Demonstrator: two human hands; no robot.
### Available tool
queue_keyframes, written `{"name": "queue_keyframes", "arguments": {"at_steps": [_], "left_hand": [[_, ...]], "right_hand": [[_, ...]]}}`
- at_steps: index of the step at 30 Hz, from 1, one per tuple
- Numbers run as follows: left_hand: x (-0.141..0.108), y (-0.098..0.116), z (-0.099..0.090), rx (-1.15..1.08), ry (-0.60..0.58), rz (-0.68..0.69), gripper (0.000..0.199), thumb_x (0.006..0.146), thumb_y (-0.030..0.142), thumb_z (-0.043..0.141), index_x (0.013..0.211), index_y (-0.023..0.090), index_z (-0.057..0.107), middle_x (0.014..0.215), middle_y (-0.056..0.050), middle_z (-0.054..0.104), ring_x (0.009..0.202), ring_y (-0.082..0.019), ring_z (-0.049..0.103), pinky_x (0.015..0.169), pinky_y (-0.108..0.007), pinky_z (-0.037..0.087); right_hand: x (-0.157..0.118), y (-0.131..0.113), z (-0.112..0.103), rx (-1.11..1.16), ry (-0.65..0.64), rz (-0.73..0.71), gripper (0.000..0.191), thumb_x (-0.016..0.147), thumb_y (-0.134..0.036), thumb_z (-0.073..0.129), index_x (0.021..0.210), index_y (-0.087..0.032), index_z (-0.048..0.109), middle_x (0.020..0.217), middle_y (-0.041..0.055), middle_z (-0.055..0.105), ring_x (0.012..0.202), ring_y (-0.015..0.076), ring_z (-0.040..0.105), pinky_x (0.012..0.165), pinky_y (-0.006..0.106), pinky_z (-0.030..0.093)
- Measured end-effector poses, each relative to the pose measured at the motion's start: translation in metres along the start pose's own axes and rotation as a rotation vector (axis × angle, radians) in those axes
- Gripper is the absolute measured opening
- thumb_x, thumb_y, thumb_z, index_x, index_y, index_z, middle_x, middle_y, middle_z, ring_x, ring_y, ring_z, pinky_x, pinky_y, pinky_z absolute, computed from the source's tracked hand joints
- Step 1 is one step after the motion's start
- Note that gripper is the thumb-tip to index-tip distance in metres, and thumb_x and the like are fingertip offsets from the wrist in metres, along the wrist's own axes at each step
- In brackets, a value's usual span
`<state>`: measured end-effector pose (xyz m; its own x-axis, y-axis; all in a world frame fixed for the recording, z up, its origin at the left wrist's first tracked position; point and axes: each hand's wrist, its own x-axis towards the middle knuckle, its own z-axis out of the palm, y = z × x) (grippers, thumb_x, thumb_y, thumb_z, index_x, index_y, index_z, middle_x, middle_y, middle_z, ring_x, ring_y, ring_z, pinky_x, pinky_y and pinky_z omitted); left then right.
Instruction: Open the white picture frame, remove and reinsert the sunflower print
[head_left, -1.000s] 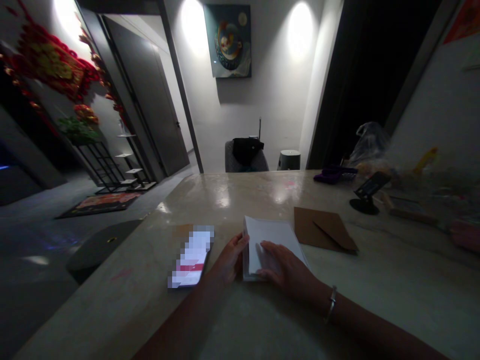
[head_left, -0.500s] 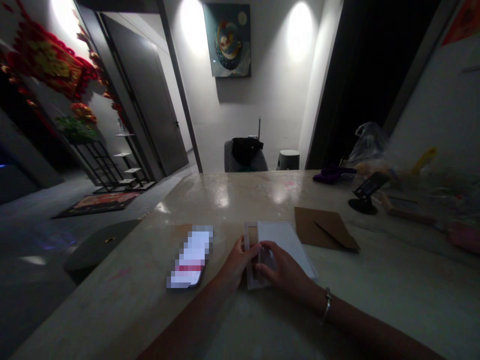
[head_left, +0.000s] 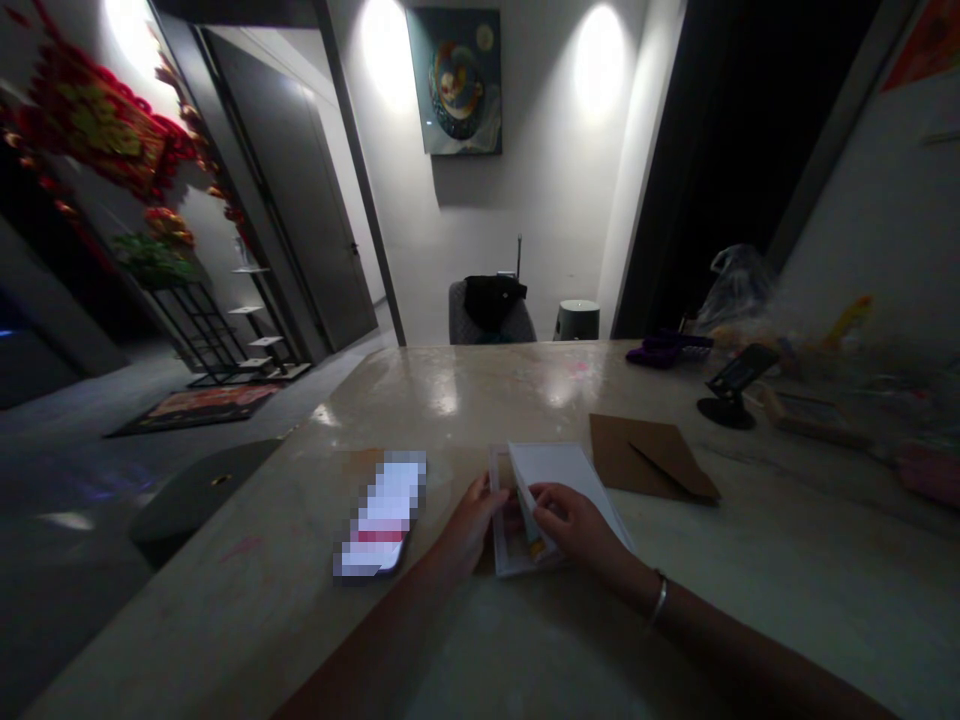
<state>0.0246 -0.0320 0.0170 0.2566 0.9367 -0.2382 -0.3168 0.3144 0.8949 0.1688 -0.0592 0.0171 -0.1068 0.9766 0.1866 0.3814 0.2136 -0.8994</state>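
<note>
White card [head_left: 562, 470]: lies right of the lower centre of the frame, partly over a clear case [head_left: 504, 562], its left edge raised. Right hand [head_left: 576, 522]: grasps that edge between thumb and fingers; 1 bracelet [head_left: 660, 598] at the wrist. Left hand [head_left: 471, 520]: at the left side of the clear case, touching it; whether it grips cannot be told. Phone [head_left: 384, 510]: lit, flat on the worktop [head_left: 502, 395], left of the left hand. Brown envelope [head_left: 645, 455]: just beside the card, to its right. Black stand [head_left: 739, 385]: right part of the frame, beyond the envelope.
</note>
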Motion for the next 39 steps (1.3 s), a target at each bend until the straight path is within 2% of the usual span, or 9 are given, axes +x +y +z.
{"name": "queue_keyframes", "arguments": {"at_steps": [5,8,11,17,20,24,31,35,39], "left_hand": [[0.01,-0.002,-0.009,0.15,0.185,0.095,0.053,0.063,0.004,0.058,0.112,0.02,0.046,0.089,-0.006,0.064,0.077,-0.019,0.061,0.065,-0.029,0.047],[0.015,0.0,-0.016,0.212,0.208,0.181,0.047,0.061,0.004,0.061,0.105,0.019,0.053,0.093,-0.007,0.063,0.084,-0.02,0.059,0.075,-0.031,0.044],[0.016,0.003,-0.021,0.263,0.208,0.274,0.041,0.059,0.001,0.059,0.096,0.019,0.059,0.097,-0.007,0.062,0.094,-0.02,0.055,0.087,-0.032,0.037],[0.017,0.005,-0.027,0.428,0.312,0.438,0.039,0.054,-0.005,0.057,0.084,0.019,0.064,0.1,-0.006,0.057,0.111,-0.021,0.042,0.099,-0.032,0.021],[0.015,0.006,-0.023,0.402,0.277,0.425,0.03,0.057,0.001,0.061,0.081,0.02,0.064,0.097,-0.006,0.059,0.11,-0.022,0.042,0.098,-0.032,0.023],[0.011,0.008,-0.015,0.374,0.239,0.343,0.021,0.067,0.017,0.061,0.088,0.019,0.063,0.091,-0.006,0.062,0.095,-0.021,0.053,0.088,-0.031,0.034],[0.001,0.014,-0.011,0.345,0.152,0.269,0.04,0.075,0.031,0.055,0.111,0.014,0.052,0.084,-0.008,0.065,0.074,-0.017,0.057,0.068,-0.027,0.041],[-0.004,0.013,-0.008,0.396,0.055,0.251,0.053,0.073,0.033,0.058,0.12,0.015,0.044,0.073,-0.003,0.065,0.07,-0.017,0.057,0.07,-0.027,0.039],[-0.002,0.009,-0.005,0.349,-0.015,0.228,0.063,0.07,0.031,0.061,0.125,0.015,0.038,0.065,0.0,0.064,0.069,-0.018,0.058,0.071,-0.028,0.039]], "right_hand": [[0.004,0.005,-0.009,0.173,0.1,0.091,0.013,0.071,-0.026,0.046,0.059,-0.02,0.044,0.078,0.0029,0.061,0.079,0.0192,0.057,0.067,0.029,0.044],[0.003,0.005,-0.015,0.266,0.157,0.105,0.017,0.072,-0.033,0.047,0.062,-0.021,0.042,0.063,-0.0022,0.052,0.063,0.015,0.053,0.056,0.025,0.043],[0.002,0.004,-0.022,0.357,0.172,0.073,0.02,0.074,-0.038,0.047,0.066,-0.02,0.043,0.062,-0.0033,0.048,0.059,0.013,0.05,0.054,0.024,0.042],[0.001,-0.002,-0.034,0.683,0.124,0.067,0.021,0.073,-0.04,0.052,0.07,-0.022,0.043,0.065,-0.0033,0.05,0.059,0.0123,0.051,0.055,0.024,0.043],[0.002,-0.006,-0.038,0.819,0.106,0.067,0.021,0.072,-0.04,0.054,0.07,-0.022,0.044,0.066,-0.0027,0.054,0.06,0.0132,0.053,0.058,0.026,0.045],[0.004,-0.005,-0.04,0.899,0.106,0.066,0.019,0.071,-0.039,0.056,0.071,-0.022,0.048,0.069,-0.0019,0.059,0.065,0.0141,0.056,0.064,0.028,0.047],[0.003,-0.004,-0.042,0.916,0.083,0.076,0.019,0.077,-0.039,0.047,0.086,-0.023,0.054,0.088,-0.0001,0.064,0.084,0.0176,0.059,0.08,0.035,0.046],[0.001,-0.006,-0.043,0.944,0.047,0.077,0.019,0.079,-0.036,0.046,0.088,-0.023,0.055,0.09,-0.0004,0.064,0.087,0.0169,0.059,0.083,0.034,0.045],[0.001,-0.006,-0.043,0.946,0.025,0.089,0.018,0.078,-0.036,0.047,0.087,-0.023,0.055,0.091,-0.0001,0.064,0.087,0.0175,0.059,0.082,0.035,0.045]]}}
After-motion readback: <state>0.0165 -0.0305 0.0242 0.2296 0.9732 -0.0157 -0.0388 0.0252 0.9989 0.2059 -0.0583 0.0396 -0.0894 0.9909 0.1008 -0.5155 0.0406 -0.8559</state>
